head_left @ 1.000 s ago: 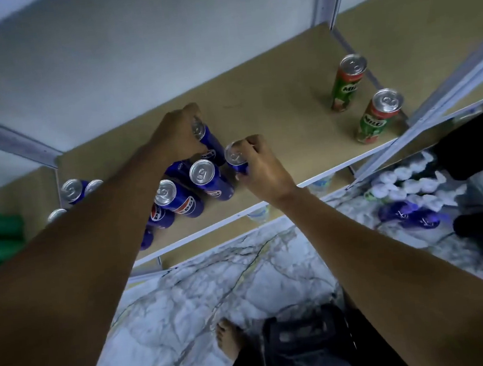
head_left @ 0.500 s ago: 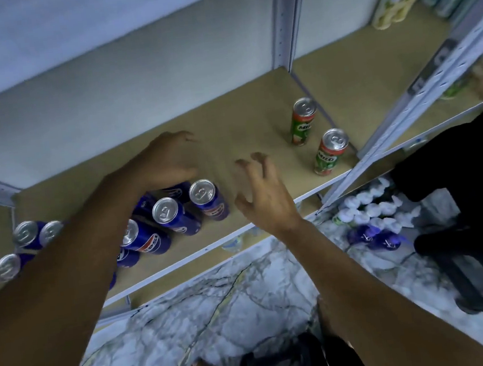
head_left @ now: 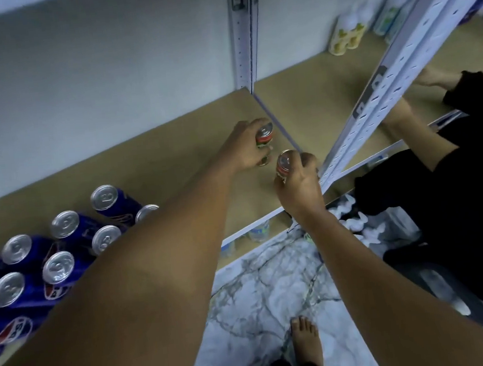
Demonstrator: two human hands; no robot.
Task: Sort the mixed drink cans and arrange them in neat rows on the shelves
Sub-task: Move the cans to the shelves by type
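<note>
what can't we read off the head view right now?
- Left can: label mostly covered by the left hand.
- Right can: body hidden behind the right hand; whether it stands on the shelf cannot be told.
- Blue cans: the left forearm covers some and the left edge cuts off others, so no count.
- Bottles at back right: blurred, labels unreadable.

Stockroom: slotted metal shelving [head_left: 396,77], drink cans [head_left: 64,267]

Two green-red cans [head_left: 265,138] upright on shelf [head_left: 173,166], blue cans [head_left: 62,249] clustered at left
</note>
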